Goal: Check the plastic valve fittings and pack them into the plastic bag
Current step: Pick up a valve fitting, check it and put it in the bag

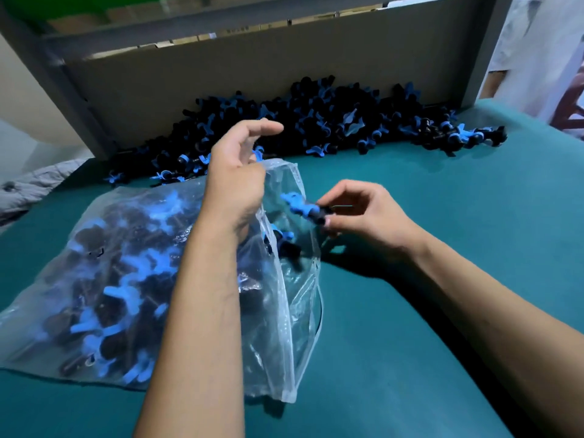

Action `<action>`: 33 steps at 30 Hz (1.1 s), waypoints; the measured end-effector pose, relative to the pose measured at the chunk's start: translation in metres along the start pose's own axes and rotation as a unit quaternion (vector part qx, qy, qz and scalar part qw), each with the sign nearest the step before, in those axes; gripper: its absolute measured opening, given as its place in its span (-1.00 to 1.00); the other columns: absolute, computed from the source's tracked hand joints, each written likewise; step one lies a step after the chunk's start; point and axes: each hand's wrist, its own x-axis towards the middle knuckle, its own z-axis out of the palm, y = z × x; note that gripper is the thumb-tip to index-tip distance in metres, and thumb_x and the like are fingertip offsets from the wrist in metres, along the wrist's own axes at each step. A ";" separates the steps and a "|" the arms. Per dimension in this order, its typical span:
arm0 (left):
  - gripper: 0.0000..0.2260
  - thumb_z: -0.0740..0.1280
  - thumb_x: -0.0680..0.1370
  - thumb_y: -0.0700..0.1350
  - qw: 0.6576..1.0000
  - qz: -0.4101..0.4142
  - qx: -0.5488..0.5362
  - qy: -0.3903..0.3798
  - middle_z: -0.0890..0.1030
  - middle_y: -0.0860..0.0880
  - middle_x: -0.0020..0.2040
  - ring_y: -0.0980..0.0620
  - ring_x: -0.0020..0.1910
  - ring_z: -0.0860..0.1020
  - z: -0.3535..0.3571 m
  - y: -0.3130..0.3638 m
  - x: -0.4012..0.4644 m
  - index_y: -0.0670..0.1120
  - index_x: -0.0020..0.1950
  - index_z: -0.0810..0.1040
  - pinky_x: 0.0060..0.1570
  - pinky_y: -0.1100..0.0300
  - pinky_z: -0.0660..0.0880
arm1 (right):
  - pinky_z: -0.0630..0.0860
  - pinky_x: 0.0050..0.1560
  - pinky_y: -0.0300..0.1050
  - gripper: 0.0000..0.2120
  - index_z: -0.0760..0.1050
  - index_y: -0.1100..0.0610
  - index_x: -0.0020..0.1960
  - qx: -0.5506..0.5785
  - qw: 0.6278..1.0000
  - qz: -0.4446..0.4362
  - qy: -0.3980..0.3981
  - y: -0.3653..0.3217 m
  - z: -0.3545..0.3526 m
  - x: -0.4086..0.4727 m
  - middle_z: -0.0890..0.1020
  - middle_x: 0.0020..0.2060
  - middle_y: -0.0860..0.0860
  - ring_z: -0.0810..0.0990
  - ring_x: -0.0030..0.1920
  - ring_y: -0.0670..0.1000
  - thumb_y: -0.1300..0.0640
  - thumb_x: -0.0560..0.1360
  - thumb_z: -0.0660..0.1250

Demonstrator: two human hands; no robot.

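Packing is in hand: the right hand (363, 213) pinches one valve fitting (305, 208) between thumb and fingertips, just at the mouth of the plastic bag (94, 279), which lies on the tabletop (442, 216) already well filled. The left hand (237, 175) holds the bag's rim up, fingers loosely curled; its exact grip is partly hidden. Next, judging by this, the fitting must drop inside, then another be taken from the heap (316, 121) behind.

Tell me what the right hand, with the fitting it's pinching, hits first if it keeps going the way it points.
Probably the bag: the right hand points its fitting left at the open mouth that the left hand holds up. Depth is unclear.
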 end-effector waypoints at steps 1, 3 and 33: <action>-0.33 0.02 0.30 -0.60 1.000 -0.001 -0.018 0.005 0.63 0.04 0.28 0.21 0.42 0.47 0.000 0.003 0.000 0.02 0.07 0.62 0.55 0.04 0.28 | 0.58 -0.25 -0.13 -0.79 0.65 0.10 -0.12 -0.043 0.999 -0.011 -0.014 -0.001 0.009 0.001 0.69 -0.28 0.03 0.61 -0.33 -0.03 0.35 0.36 0.56; -0.34 0.01 0.30 -0.61 0.999 0.002 -0.042 0.013 0.64 0.01 0.28 0.17 0.42 0.47 0.003 0.009 -0.002 -0.01 0.06 0.61 0.56 0.06 0.26 | 0.62 -0.18 -0.07 -0.81 0.64 0.09 -0.10 -0.150 0.988 -0.037 -0.016 -0.002 0.028 0.004 0.70 -0.28 -0.04 0.63 -0.31 -0.04 0.32 0.39 0.57; -0.80 0.32 0.46 -0.26 0.946 -0.027 0.321 0.028 0.58 -0.05 -0.23 -0.05 -0.28 0.43 0.046 -0.066 -0.011 -0.08 0.01 0.68 -0.11 0.09 0.48 | 0.39 0.36 0.22 -0.19 0.22 -0.13 0.52 -0.657 0.742 0.029 0.132 0.033 -0.037 0.154 0.14 0.52 0.12 0.10 0.47 0.29 -0.06 0.37 0.53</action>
